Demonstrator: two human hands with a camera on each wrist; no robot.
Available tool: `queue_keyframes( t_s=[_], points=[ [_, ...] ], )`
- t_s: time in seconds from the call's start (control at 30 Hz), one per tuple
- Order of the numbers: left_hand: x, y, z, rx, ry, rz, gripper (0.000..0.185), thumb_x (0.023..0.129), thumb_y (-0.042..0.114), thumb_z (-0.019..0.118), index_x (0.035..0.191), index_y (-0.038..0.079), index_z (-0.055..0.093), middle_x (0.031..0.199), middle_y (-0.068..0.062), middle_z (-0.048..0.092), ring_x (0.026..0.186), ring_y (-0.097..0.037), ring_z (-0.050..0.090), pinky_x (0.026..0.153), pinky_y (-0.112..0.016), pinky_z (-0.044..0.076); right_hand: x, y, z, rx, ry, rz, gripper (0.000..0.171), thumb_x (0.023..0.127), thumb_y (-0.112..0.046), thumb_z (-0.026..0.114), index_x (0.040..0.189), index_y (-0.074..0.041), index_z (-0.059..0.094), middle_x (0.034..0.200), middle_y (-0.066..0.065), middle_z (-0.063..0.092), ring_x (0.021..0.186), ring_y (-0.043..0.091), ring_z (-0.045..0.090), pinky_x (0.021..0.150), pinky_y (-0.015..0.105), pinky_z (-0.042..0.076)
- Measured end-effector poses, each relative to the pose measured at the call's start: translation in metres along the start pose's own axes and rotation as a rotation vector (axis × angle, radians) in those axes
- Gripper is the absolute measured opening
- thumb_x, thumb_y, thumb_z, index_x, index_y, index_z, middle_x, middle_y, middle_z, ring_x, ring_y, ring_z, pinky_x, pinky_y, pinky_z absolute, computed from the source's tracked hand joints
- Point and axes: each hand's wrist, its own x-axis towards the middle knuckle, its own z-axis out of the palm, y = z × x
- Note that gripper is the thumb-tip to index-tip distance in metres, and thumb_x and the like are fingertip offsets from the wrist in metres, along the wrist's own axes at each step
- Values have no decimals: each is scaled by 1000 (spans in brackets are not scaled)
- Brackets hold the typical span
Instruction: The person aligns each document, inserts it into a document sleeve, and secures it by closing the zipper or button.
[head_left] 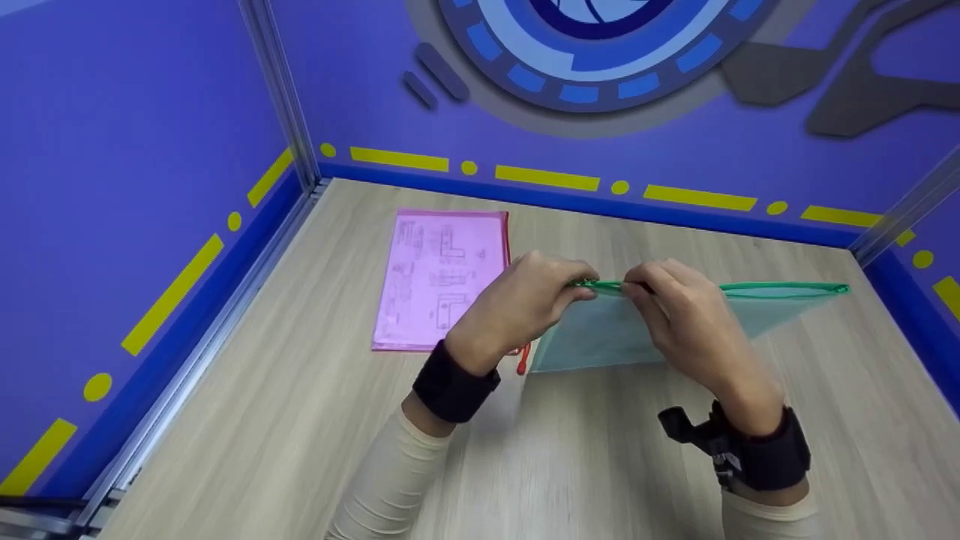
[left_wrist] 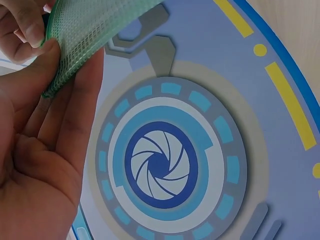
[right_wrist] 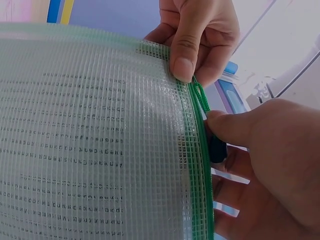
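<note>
A green mesh zipper pouch [head_left: 600, 337] is held up over the table, its green zipper edge uppermost. Printed text on a sheet [right_wrist: 65, 145] shows through its mesh in the right wrist view. My left hand [head_left: 514, 304] pinches the pouch's zipper-end corner between thumb and fingers. Close beside it, my right hand [head_left: 694, 330] pinches the green zipper pull cord [right_wrist: 201, 95] at the zipper edge, a dark piece [right_wrist: 218, 150] under its thumb. To the left, a pink zipper pouch [head_left: 420, 281] with drawings inside lies flat on the table.
The light wooden table [head_left: 247, 420] carries both pouches. Blue panels [head_left: 150, 112] with yellow markings stand at its left, back and right. A red zipper pull [head_left: 523, 360] hangs out from the pink pouch beside my left wrist.
</note>
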Motion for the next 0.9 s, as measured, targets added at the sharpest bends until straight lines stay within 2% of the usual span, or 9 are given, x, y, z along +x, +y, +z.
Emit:
queue_keyframes(
  t_s=[0.17,0.53,0.73,0.9],
  points=[
    [0,-1,1,-7,-7,-3,22,104,19,68,118,6,78,106,-1,78,89,-4,68,82,-14,52,0,1,-2,-20,-2,24,4,102,-3,69,104,-5,71,93,8,68,80,20,62,68,36,46],
    [1,-3,2,-7,-15,-9,23,104,19,67,120,5,78,107,-2,79,89,-5,68,82,-15,52,-2,4,-2,-78,20,38,7,98,0,73,102,-5,70,91,9,68,76,25,62,68,40,46],
    [-1,-8,-2,16,19,-23,20,104,17,68,116,7,79,104,-1,79,86,-6,68,83,-17,53,-2,7,-5,-96,57,70,5,100,-1,71,100,-6,70,88,8,67,74,25,60,69,43,45],
    [-1,-9,-5,22,32,-30,18,104,16,68,116,9,80,104,0,79,87,-6,68,85,-17,53,-2,8,-7,-87,48,90,3,100,-2,71,101,-6,71,88,7,67,74,23,59,69,42,44]
  ],
)
